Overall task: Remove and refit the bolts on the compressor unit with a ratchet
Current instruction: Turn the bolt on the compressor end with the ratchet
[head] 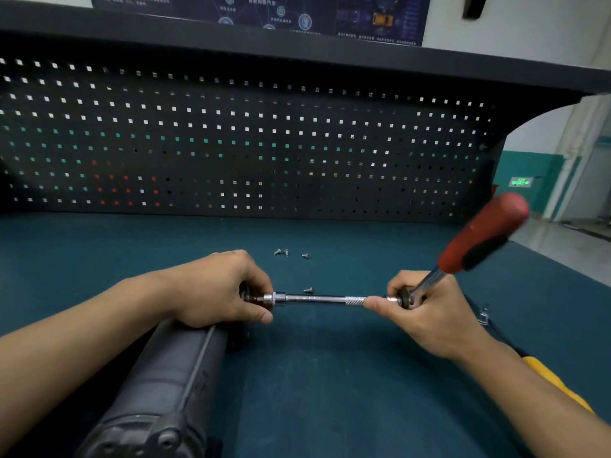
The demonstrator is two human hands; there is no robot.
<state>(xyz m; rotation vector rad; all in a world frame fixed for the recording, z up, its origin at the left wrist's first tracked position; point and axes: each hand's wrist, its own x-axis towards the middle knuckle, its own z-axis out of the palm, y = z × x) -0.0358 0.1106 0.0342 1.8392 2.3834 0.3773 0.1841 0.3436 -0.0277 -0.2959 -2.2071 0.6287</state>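
On the teal bench top (330, 375), low at 7 o'clock, lies the dark grey compressor unit (165, 375), long body running from the bottom edge up toward frame centre. Left hand (218, 289) sits over its far end, fingers curled and pressed around the end fitting, thumb at 4 o'clock of the hand. Socket (277, 298) butts against that end; a bolt tip seems to show between socket and fingers, hard to tell, partly hidden. Chrome extension bar (317, 298) runs level from the socket toward 3 o'clock into the ratchet (476, 239) head. Right hand (433, 312) is closed on the ratchet head, thumb and forefinger pinching the knurled end of the bar. Ratchet handle, red with black grip, sticks up toward 1 o'clock, slightly blurred. Loose bolts (286, 252): three in a small cluster at 12 o'clock from the bar, well apart from it; one more bolt (308, 290) just beside the bar's far side. Black pegboard (248, 143) stands across the back. Yellow-and-black tool (555, 385) lies under the right forearm at 4 o'clock, mostly covered.
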